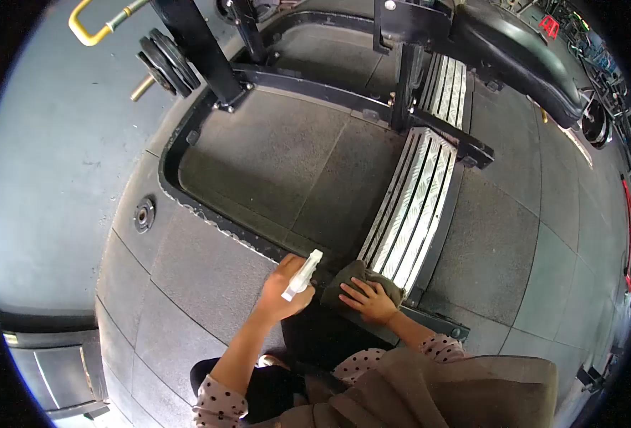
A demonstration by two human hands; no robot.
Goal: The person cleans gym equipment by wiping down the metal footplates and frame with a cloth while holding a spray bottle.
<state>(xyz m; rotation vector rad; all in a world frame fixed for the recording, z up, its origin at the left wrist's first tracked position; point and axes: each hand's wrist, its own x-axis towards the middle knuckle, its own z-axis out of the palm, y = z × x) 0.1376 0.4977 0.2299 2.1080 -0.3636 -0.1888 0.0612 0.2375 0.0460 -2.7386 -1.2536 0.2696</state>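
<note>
My left hand [283,291] is closed around a white spray bottle, whose trigger head [303,274] sticks up above my fingers; the rest of the bottle is hidden. On a dark grey-brown cloth [344,287], my right hand [371,299] lies with its fingers spread, pressing it down at the near end of the silver tread-plate step [419,207]. The cloth is bunched over the corner where the step meets the black machine frame [240,232]. Both hands are close together, just in front of my knees.
Weight plates [167,63] hang on a post at upper left. A black padded seat [518,53] juts out at upper right. A small round plate [144,214] lies on the tiled floor at left. More gym equipment lines the far right.
</note>
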